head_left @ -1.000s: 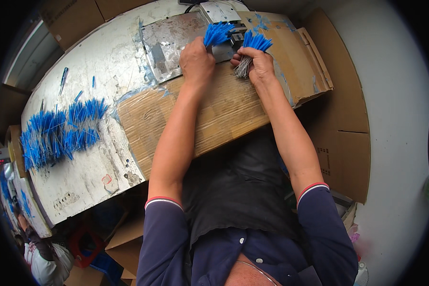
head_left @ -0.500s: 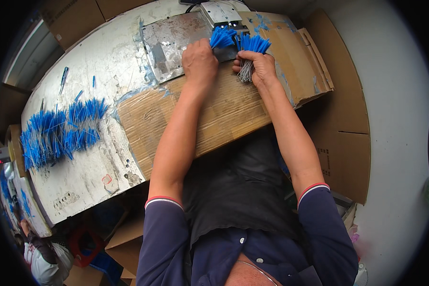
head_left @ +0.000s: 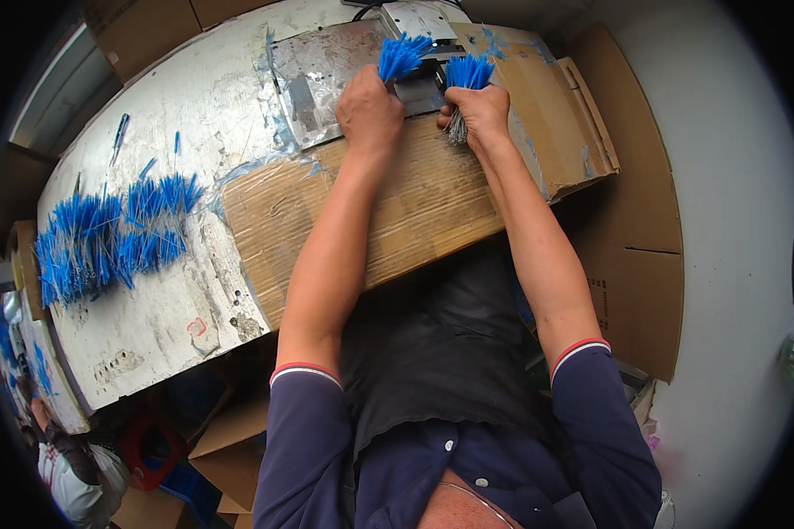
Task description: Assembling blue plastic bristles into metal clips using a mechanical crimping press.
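Note:
My left hand is closed round a bundle of thin blue-tipped wires, whose blue ends fan out above the fist. A little to the right, my right hand grips a second bundle of blue-tipped wires. Its blue ends point away from me, and the grey wire ends stick out below the fingers. Both hands are at the far edge of a brown cardboard sheet, in front of a small metal device. The left hand is over the edge of a metal plate.
Many more blue-tipped wires lie in piles on the worn white table at left. A pen lies beyond them. A cardboard box stands to the right, near the wall. Another person's arm shows at the lower left.
The left hand's bundle has moved slightly up and away from me. The right hand has turned a little, and its bundle looks narrower and more upright. Both hands keep their hold.

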Tool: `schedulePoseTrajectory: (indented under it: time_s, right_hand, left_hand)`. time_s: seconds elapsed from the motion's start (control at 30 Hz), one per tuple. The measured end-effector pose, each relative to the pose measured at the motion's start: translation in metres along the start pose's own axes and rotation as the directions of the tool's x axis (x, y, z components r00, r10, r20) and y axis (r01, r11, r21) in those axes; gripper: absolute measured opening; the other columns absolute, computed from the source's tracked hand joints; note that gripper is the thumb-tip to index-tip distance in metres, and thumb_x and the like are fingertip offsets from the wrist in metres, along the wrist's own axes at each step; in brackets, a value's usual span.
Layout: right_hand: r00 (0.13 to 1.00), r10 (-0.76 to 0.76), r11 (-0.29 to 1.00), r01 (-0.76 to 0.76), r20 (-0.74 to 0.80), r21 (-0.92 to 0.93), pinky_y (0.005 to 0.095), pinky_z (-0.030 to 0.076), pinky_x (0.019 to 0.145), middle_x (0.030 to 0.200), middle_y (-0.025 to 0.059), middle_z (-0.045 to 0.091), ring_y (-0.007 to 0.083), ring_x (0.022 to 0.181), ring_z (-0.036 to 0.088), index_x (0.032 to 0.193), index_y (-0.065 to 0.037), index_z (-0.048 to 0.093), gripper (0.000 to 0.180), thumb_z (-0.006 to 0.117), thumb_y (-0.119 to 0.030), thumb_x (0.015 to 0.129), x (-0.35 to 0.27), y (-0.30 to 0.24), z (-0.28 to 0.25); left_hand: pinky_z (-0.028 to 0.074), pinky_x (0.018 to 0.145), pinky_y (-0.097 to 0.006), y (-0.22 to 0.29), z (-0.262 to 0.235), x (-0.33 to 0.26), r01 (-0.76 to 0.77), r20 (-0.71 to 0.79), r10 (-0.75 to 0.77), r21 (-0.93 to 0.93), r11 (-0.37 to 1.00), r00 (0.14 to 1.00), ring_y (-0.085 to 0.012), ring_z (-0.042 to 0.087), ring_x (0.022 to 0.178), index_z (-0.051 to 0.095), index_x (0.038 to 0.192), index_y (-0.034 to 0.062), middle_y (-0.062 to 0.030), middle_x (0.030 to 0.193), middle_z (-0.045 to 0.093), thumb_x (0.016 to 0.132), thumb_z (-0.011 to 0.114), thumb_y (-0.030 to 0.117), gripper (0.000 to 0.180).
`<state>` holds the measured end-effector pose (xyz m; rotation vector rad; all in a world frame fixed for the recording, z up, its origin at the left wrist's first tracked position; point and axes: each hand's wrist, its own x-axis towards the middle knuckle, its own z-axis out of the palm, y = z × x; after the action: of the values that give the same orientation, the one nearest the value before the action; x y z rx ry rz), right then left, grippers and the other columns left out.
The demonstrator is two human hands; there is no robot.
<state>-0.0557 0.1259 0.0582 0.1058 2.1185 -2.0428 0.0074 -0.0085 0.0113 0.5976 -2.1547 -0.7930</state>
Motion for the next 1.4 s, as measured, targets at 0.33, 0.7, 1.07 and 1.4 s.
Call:
schedulePoseTrajectory:
  time_s: [0.33,0.7,1.07,1.4]
  right_hand:
    - [1.0,0.028,0.995,-0.026,0.013,-0.094,0.0359,0.05,0.038,0.059,0.0156,0.062,0.023,0.044,0.062,0.066,0.007,0.063,0.011,0.069,0.004,0.075,0.0,0.004,0.009]
    - [0.998,-0.042,0.983,0.035,-0.038,-0.179,0.0348,0.051,0.039,0.061,0.0162,0.064,0.0225,0.045,0.063,0.066,0.008,0.064,0.011,0.071,0.002,0.073,0.005,0.006,0.01]
    - [0.996,-0.005,0.994,-0.005,-0.086,-0.108,0.0365,0.055,0.04,0.065,0.0199,0.065,0.0263,0.047,0.065,0.072,0.011,0.062,0.008,0.067,0.006,0.076,0.008,0.006,0.014]
    - [0.995,0.086,0.996,-0.084,-0.058,0.04,0.0391,0.059,0.043,0.072,0.0197,0.066,0.0275,0.056,0.068,0.078,0.009,0.062,0.01,0.069,0.003,0.08,0.009,0.003,0.007]
  left_hand:
    - [0.051,0.078,-0.047,-0.001,-0.002,0.0,0.026,0.004,-0.026,-0.037,0.999,1.0,-0.0368,0.065,0.086,0.061,0.09,0.005,-0.0159,0.087,0.067,0.08,0.062,0.006,0.009]
    - [0.051,0.08,-0.047,-0.002,-0.001,0.001,0.049,0.029,-0.048,-0.047,0.998,0.998,-0.0366,0.065,0.09,0.061,0.09,0.0049,-0.016,0.09,0.067,0.079,0.061,0.005,0.011]
    - [0.049,0.078,-0.05,-0.005,0.003,0.001,0.04,-0.026,-0.043,-0.094,0.995,0.999,-0.0399,0.066,0.09,0.065,0.097,0.0062,-0.0174,0.092,0.069,0.087,0.064,0.011,0.012]
    - [0.047,0.083,-0.049,-0.01,0.007,0.003,-0.092,-0.144,0.082,-0.063,0.994,0.986,-0.0374,0.062,0.095,0.065,0.097,0.006,-0.0165,0.094,0.067,0.085,0.065,0.01,0.012]
